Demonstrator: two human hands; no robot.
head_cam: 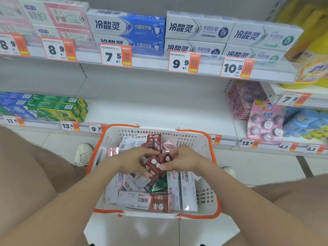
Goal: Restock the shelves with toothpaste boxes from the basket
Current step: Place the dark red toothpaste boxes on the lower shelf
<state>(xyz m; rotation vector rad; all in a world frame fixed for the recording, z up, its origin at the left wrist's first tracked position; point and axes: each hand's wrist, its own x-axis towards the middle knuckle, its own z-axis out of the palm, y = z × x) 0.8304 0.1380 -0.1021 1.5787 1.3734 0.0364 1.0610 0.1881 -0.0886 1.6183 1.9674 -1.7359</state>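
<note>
Dark red box (pixel 153 165) sits at the middle of the basket (pixel 215 157), raised a little above the loose heap of pale and pink boxes (pixel 142 200) under it, and both hands are on it. The left hand (pixel 132 159) comes in from the left with its fingers curled round the box's left side. The right hand (pixel 183 159) meets it from the right, thumb and fingers pinched on the other end, so each grip is clamped on the same box rather than apart. A second dark red box seems to lie against the first on the far side, though the fingers hide where one ends and the other begins. The long axis looks to run slantwise, from near left to far right, roughly across the two hands. Neither hand is clearly nearer; the box lies between them. The bare white stretch of lower shelf (pixel 159 110) lies straight beyond the basket, past its far rim, to the right of the green boxes (pixel 58 109) already stacked there. The coming move is probably a lift up and away towards that gap.
</note>
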